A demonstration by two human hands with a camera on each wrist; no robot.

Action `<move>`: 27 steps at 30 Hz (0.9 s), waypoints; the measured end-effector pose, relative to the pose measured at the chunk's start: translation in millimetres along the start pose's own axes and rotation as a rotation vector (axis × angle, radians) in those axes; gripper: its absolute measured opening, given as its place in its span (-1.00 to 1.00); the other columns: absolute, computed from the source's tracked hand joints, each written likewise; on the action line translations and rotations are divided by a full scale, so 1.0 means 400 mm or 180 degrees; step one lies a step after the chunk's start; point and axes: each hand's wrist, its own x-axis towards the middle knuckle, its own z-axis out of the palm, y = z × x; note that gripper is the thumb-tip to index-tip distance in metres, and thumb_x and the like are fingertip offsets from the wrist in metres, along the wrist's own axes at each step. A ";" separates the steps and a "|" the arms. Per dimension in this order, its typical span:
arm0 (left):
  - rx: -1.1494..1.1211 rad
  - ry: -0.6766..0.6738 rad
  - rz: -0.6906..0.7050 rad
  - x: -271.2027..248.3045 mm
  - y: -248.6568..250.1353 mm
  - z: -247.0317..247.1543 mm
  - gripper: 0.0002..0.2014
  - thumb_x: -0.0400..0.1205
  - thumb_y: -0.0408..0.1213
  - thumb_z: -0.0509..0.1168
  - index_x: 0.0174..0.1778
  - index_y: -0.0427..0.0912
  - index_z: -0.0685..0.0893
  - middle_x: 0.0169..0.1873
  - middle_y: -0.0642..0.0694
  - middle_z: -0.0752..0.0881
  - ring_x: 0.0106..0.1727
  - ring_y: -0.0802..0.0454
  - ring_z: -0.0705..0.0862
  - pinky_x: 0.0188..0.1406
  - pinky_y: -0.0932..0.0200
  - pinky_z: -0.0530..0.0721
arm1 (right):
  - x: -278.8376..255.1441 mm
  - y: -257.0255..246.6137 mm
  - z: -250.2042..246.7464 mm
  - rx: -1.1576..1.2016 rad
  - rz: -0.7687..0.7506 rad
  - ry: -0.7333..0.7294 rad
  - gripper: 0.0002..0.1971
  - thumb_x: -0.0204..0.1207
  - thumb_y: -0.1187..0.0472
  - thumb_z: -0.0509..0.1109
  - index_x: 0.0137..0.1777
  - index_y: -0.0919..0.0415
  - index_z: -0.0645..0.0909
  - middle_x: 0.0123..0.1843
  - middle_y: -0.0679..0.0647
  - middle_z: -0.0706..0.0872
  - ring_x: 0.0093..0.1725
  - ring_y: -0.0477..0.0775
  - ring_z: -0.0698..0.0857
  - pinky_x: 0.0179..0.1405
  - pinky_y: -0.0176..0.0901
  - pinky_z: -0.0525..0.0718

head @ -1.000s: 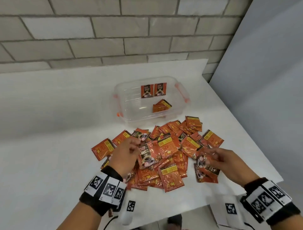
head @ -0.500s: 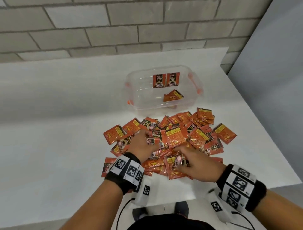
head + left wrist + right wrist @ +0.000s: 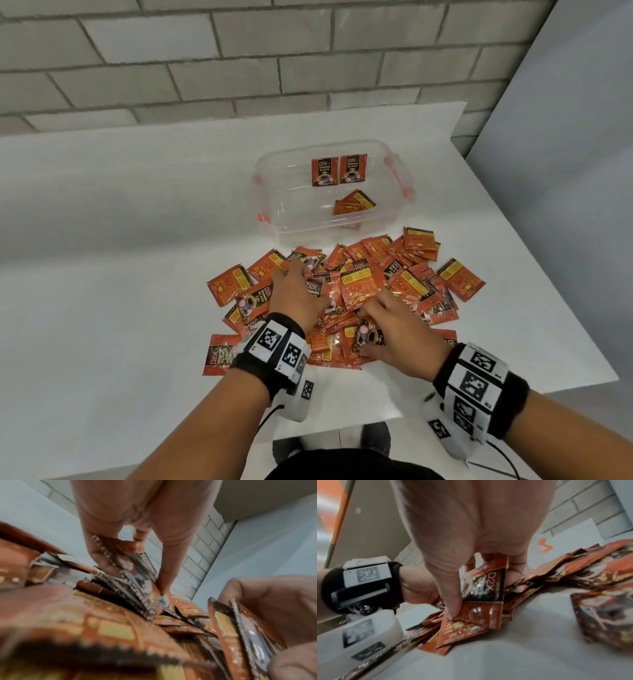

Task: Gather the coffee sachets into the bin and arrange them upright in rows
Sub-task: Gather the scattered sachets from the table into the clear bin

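A heap of orange coffee sachets (image 3: pixel 363 284) lies on the white table, just in front of a clear plastic bin (image 3: pixel 301 222). Two sachets (image 3: pixel 337 170) stand upright against the bin's far wall and two more (image 3: pixel 354 202) lie flat on its floor. My left hand (image 3: pixel 298 291) sits on the heap's left side and pinches a small stack of sachets (image 3: pixel 130 566) between thumb and fingers. My right hand (image 3: pixel 390 329) is at the heap's near edge, fingers curled round a few sachets (image 3: pixel 484 585), thumb pressing their front.
The table's right edge (image 3: pixel 548 308) and near edge (image 3: pixel 376 421) run close to the heap. A grey brick wall (image 3: pixel 239 68) stands behind the table. One sachet (image 3: pixel 219 354) lies apart at the heap's near left. The bin has orange clips (image 3: pixel 397 178) at its ends.
My right hand has moved left from the heap's right side to its near middle, holding sachets. My left hand stayed on the left part of the heap. The head view tilted down.
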 end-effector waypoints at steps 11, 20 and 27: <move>-0.0960 -0.0449 0.0321 0.007 0.013 -0.022 -0.60 0.48 -0.30 0.51 0.11 -0.07 0.45 0.01 0.07 0.61 -0.26 0.12 0.67 -0.20 0.02 0.75 | -0.049 0.100 -0.124 0.1444 0.1062 0.0570 -0.62 0.43 0.16 0.54 0.18 -0.06 0.49 0.15 -0.11 0.67 0.03 -0.13 0.68 0.06 -0.25 0.61; 0.0354 -0.0956 0.0257 0.051 0.070 0.062 -0.05 0.44 -0.20 0.56 0.66 -0.11 0.12 0.54 -0.15 0.41 0.48 -0.12 0.46 0.44 0.04 0.46 | 0.011 0.134 -0.098 0.0506 0.1567 0.0372 -0.26 0.55 0.05 0.42 0.64 0.20 0.17 0.49 0.16 0.51 0.40 0.13 0.54 0.26 -0.18 0.47; 0.0850 -0.0597 0.0319 0.051 0.079 0.088 -0.23 0.44 -0.10 0.54 0.52 -0.11 0.35 0.47 -0.18 0.39 0.39 -0.17 0.51 0.36 -0.07 0.55 | 0.023 0.134 -0.072 0.0341 0.1582 0.0588 -0.29 0.49 0.00 0.46 0.56 0.22 0.28 0.37 0.22 0.55 0.35 0.19 0.52 0.29 -0.08 0.51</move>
